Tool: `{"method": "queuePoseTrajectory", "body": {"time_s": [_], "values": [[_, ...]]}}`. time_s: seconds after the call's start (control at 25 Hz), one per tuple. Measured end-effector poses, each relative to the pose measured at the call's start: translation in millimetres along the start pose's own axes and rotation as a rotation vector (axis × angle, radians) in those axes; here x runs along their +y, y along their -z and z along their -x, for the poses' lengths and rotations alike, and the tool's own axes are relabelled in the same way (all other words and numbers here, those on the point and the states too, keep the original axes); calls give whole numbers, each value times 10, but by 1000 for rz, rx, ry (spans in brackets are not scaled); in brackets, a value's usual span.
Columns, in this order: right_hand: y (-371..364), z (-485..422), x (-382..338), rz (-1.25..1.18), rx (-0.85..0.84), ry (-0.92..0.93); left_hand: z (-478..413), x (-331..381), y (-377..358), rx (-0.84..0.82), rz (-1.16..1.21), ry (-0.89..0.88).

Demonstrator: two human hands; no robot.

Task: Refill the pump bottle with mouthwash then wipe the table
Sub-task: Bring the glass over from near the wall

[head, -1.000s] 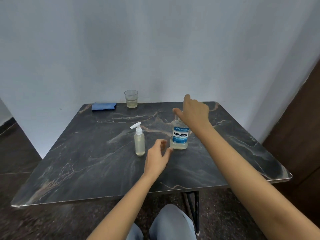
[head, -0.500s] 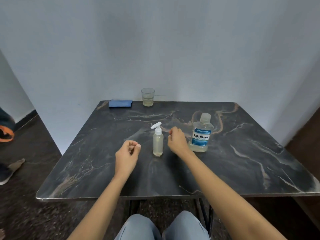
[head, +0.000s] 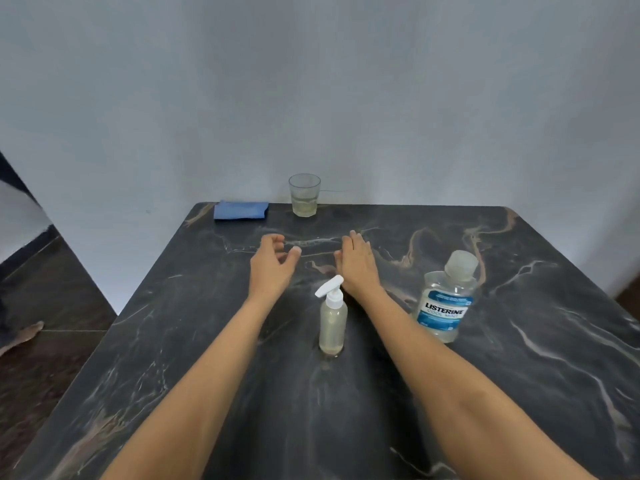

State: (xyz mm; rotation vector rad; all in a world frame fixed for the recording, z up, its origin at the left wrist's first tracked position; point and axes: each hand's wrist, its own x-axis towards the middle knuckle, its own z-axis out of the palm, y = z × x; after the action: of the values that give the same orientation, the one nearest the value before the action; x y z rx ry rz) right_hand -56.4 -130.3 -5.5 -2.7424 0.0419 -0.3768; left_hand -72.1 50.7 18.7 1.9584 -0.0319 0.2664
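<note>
A small clear pump bottle (head: 332, 322) with a white pump head stands upright mid-table, filled with pale liquid. To its right stands the capped Listerine mouthwash bottle (head: 444, 299) with a blue label. A folded blue cloth (head: 240, 210) lies at the table's far left edge. My left hand (head: 272, 266) hovers beyond the pump bottle with fingers curled apart, holding nothing. My right hand (head: 355, 263) is stretched flat beside it, fingers extended, empty. Both hands are past the bottles and touch neither.
A clear glass (head: 304, 195) with a little pale liquid stands at the table's far edge by the wall, right of the cloth. The dark marble table (head: 536, 358) butts against a pale wall. Dark floor lies to the left.
Both hands have reached forward past the pump bottle toward the table's far side and opened. The view has moved closer to the table. The bottles have stayed in place.
</note>
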Motion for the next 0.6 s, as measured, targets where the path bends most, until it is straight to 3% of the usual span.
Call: {"method": "queuePoseTrajectory", "body": {"time_s": [0.32,0.6], "values": [[-198,-264,89,-99,-5,-59,-1163,-73,-502,8,-93,-37],[-212,-279,102,-23,32,-44,-1869,-121,-743,66,-139,-34]]}}
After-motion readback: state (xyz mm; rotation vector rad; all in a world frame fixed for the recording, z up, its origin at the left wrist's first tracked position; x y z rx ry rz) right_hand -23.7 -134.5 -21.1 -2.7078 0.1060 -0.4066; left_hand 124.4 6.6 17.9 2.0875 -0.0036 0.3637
